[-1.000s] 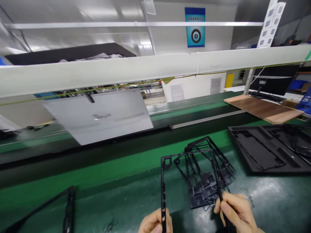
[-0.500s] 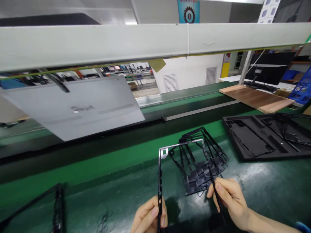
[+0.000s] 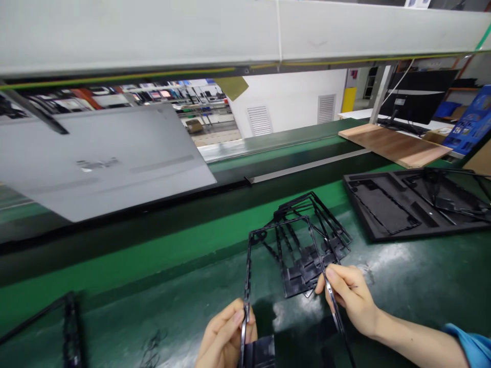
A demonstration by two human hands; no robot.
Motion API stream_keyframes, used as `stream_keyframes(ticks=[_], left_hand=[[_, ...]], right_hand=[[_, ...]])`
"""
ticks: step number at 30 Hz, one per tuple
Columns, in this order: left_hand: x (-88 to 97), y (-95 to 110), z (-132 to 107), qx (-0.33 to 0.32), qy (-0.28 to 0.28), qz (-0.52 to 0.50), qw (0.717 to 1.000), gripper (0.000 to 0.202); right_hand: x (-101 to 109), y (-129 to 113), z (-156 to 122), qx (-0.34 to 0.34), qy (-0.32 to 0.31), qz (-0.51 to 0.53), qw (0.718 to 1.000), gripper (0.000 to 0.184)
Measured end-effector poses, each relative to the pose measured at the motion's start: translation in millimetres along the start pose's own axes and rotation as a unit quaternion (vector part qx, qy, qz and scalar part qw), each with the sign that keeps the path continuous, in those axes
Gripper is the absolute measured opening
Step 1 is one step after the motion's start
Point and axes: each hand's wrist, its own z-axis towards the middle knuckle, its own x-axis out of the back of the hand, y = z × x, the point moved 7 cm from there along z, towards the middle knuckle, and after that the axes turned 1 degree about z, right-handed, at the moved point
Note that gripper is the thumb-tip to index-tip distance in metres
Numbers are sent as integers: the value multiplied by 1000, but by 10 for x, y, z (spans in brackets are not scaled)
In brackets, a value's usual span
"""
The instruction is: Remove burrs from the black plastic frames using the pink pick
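Pinching opposite sides of the black frame, nearer than the frame stack, left hand and right hand should press their fingers evenly.

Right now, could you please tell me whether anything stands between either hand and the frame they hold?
Nothing visible does: the left hand pinches the frame on its left side, the right hand on its right. The pile lies beyond it.

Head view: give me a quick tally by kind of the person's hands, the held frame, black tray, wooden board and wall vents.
Left hand and right hand: 2
Held frame: 1
Black tray: 1
Wooden board: 1
Wall vents: 2
Total: 7
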Motion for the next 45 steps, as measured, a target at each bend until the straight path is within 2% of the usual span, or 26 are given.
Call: stream_keyframes(ticks=[6, 13, 19, 24, 29, 33, 39, 45], left_hand=[[32, 25, -14, 30, -5, 15, 999, 49], [28, -1, -8, 27, -23, 12, 999, 48], [19, 125, -13, -14, -49, 29, 998, 49], [87, 276, -169, -51, -52, 97, 993, 51], [263, 72, -394, -31, -9, 114, 993, 51], [334, -76, -470, -18, -3, 102, 995, 51], [317, -51, -468, -21, -15, 87, 996, 49], [349, -51, -483, -21, -5, 97, 995, 48]], right_hand=[[1, -17, 14, -9, 4, -7, 1000, 62], [10, -18, 6, -11, 6, -23, 1000, 60], [19, -13, -21, -12, 0, -50, 999, 59], [-45, -31, -72, -16, -52, -57, 997, 52], [-158, -29, -95, -11, -108, -71, 992, 48], [-233, -42, -104, -4, -123, -89, 988, 50], [-252, -90, -94, 5, -115, -100, 988, 53], [-260, -116, -92, 8, -117, -98, 988, 56]])
